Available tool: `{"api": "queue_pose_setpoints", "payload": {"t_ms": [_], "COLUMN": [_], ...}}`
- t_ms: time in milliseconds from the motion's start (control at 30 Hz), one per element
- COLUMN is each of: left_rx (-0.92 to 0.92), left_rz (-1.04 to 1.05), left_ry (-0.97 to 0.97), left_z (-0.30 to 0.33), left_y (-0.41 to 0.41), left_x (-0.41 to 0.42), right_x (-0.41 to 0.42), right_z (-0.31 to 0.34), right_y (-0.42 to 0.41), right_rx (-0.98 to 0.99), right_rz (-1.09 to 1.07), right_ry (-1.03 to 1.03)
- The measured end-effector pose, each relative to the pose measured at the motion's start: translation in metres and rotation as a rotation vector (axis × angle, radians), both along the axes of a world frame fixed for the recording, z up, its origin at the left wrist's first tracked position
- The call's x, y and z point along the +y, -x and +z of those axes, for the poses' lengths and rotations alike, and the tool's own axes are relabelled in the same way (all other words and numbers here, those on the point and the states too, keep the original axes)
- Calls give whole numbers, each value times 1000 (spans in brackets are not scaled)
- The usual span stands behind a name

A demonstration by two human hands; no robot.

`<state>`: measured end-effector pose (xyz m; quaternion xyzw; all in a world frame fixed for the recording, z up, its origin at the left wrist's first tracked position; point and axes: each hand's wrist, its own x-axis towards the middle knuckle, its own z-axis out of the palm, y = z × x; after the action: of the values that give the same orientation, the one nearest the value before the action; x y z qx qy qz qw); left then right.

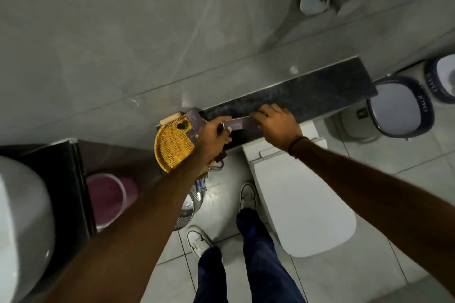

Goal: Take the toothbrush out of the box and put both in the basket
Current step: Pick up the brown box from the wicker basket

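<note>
Head view, looking down. Centre of frame: left hand [213, 136] and right hand [277, 123] both closed on a long purple box [240, 123], one at each end, held over the dark stone ledge [320, 96]. Toothbrush not discernible; too blurred to tell whether it is out. Yellow woven basket [172, 149] sits at the ledge's left end, just left of the left hand, with a second purple box [194, 118] at its upper rim. White toilet lid [302, 206] lower right.
</note>
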<state>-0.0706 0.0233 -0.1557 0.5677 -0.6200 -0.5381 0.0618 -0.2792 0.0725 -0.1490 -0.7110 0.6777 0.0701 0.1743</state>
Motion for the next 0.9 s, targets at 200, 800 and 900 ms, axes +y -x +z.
{"api": "queue_pose_setpoints", "payload": {"t_ms": [200,800,900], "left_rx": [286,911,1031], "left_rz": [361,618,722], "left_ry": [-194,-438,-512], "left_z": [36,169,180], "left_y": [-24,-169,-181], "left_x": [21,75,80], "right_x": [9,20,23], "right_z": [38,197,230], "right_y": [-8,-167,-192], "right_rx": [-211,-1545,-1444], "right_rz": [-332,-1142,-1084], "right_ry": [12,-9,122]}}
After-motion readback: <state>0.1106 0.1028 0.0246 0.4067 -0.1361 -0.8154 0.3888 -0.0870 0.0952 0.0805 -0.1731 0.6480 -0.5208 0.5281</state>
